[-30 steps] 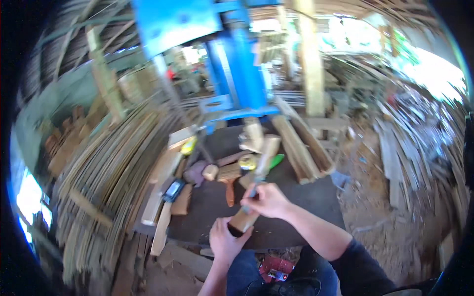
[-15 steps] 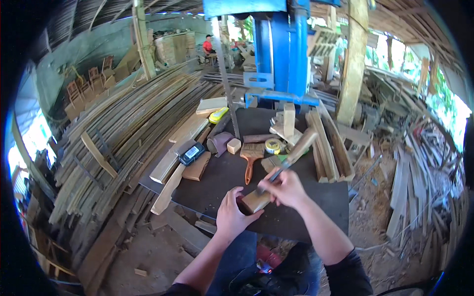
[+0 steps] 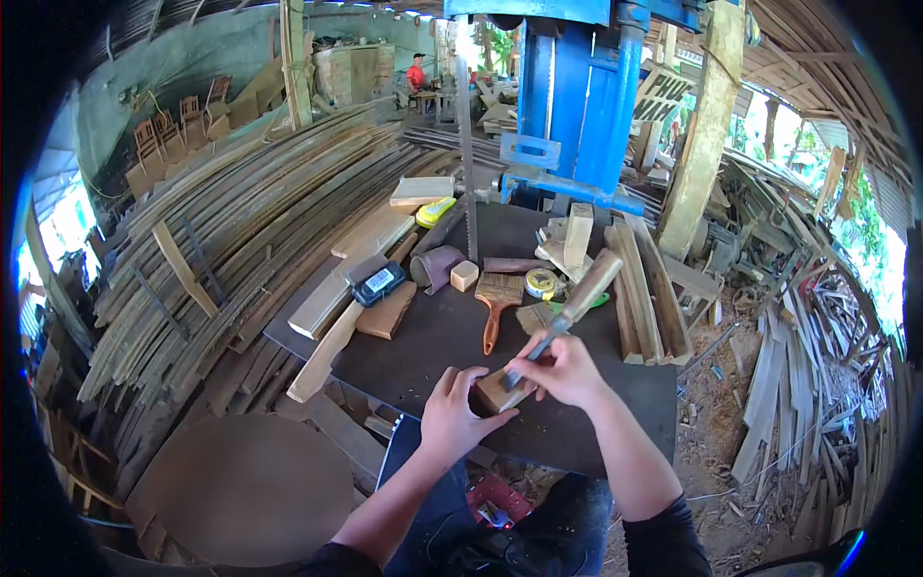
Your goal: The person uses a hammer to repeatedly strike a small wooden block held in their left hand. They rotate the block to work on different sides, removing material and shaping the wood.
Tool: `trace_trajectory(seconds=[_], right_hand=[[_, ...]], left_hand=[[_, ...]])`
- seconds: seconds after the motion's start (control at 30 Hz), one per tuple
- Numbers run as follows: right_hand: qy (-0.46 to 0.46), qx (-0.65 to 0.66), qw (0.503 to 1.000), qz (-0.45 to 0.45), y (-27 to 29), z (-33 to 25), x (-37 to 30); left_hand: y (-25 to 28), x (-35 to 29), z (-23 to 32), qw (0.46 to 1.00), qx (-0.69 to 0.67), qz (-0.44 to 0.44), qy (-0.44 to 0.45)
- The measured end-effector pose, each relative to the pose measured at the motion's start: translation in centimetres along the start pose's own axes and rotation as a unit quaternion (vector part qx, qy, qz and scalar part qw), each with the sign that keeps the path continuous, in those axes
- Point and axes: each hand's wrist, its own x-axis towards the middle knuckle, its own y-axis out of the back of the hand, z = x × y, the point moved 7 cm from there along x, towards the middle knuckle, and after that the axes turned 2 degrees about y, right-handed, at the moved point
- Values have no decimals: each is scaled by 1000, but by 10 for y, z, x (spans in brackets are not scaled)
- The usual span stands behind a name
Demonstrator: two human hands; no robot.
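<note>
- A wooden block (image 3: 496, 392) is held low over the near part of the dark tabletop (image 3: 586, 433), between the two hands (twelve o'clock is taken as straight away from the person).
- The block's left end is cupped by the left hand (image 3: 448, 412), fingers curved over the far side and thumb along the near side, in a half-open grip.
- By the right hand (image 3: 563, 373), a chisel-like tool (image 3: 577, 305) is pinched low on its metal part, with the fingers nearly closed.
- The tool's long axis is laid from about seven o'clock at the metal tip to one o'clock at the handle's end; the tip is seen at the block's upper face, though firm contact cannot be told.
- The block is found at two o'clock from the left hand, which is nearer and touching, and at nine from the right; its own long axis is partly hidden.
- At twelve o'clock from the block a paintbrush (image 3: 492, 306) is seen, with a tape measure (image 3: 540, 283) near one.
</note>
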Motion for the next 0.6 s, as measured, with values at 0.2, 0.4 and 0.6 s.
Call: trace_trajectory(seconds=[0.2, 0.4, 0.6], right_hand=[[66, 41, 997, -26, -2, 1, -7], [30, 1, 999, -40, -3, -2, -2], [33, 63, 992, 104, 38, 24, 3]], left_hand=[[-1, -2, 1, 1000, 5, 5, 1], [1, -1, -1, 1000, 9, 14, 5], [-1, 5, 6, 999, 32, 20, -28]])
